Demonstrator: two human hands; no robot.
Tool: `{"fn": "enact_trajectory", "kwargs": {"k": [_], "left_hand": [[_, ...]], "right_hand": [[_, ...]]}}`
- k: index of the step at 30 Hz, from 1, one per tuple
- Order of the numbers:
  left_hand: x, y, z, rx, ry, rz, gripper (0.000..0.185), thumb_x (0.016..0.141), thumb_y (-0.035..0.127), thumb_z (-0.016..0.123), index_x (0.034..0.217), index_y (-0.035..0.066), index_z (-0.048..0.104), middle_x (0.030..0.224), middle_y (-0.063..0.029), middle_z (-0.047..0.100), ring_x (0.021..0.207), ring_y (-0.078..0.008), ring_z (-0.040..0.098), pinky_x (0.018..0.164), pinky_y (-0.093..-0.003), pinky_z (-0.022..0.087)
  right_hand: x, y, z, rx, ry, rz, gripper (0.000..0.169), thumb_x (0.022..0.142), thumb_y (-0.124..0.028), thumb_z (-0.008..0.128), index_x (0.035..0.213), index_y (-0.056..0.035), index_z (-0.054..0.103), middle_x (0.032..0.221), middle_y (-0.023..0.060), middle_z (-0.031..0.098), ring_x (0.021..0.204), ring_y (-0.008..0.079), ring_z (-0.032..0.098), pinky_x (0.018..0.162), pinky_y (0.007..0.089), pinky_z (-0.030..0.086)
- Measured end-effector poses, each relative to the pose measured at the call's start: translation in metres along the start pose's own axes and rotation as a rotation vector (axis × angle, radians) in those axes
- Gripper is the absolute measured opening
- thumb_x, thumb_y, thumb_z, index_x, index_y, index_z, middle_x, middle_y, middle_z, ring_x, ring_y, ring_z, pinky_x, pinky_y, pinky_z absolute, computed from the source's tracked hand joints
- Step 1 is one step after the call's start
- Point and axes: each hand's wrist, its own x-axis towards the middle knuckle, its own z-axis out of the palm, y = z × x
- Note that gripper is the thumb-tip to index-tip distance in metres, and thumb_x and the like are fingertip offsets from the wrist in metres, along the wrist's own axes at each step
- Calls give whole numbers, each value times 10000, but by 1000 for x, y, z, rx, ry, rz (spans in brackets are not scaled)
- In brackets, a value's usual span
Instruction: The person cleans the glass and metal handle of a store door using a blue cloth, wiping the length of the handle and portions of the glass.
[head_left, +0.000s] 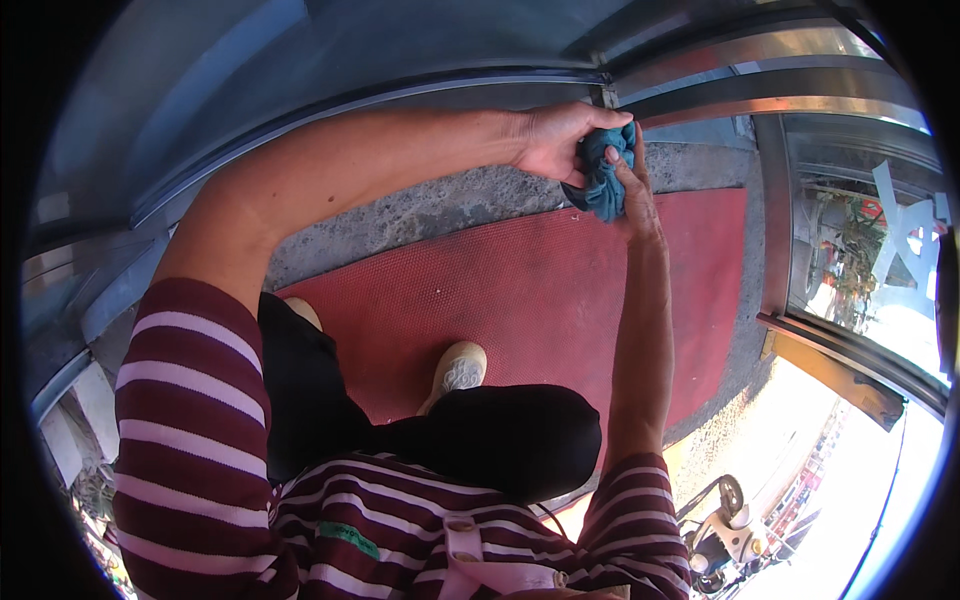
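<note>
Both hands meet at the upper right of centre on a bunched teal cloth (606, 169). My left hand (562, 139) grips it from the left, thumb stretched over its top and fingers curled at its side. From the right, my right hand (636, 187) presses it with the thumb in front; its fingers are partly hidden behind the cloth. The bundle is held above the strip of rough concrete floor, near the corner where the metal frames meet.
A red textured mat (525, 300) lies under my feet. Dark glossy panels (375, 45) curve along the upper left. A metal-framed glass panel (862, 225) with tape strips stands at right. A motorcycle (731, 536) is outside at lower right.
</note>
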Motion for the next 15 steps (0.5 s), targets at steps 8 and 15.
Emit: {"fn": "enact_trajectory", "kwargs": {"k": [8,15], "left_hand": [[-43,34,-81,2054,285,185,410,893,252,598,1220,11,541,1244,-128,527,1286,-287,395,1072,-402,401],[-66,24,-129,2402,135,629,103,788,-7,632,872,14,688,1061,-103,614,1307,-270,378,1057,-382,450]], "right_hand": [[20,-1,2,-819,-31,-162,510,757,16,572,1239,-148,588,1270,85,500,1085,240,561,829,346,529],[93,3,16,-2275,259,-946,211,797,-162,619,994,-135,690,1175,95,491,1080,308,499,678,445,443]]}}
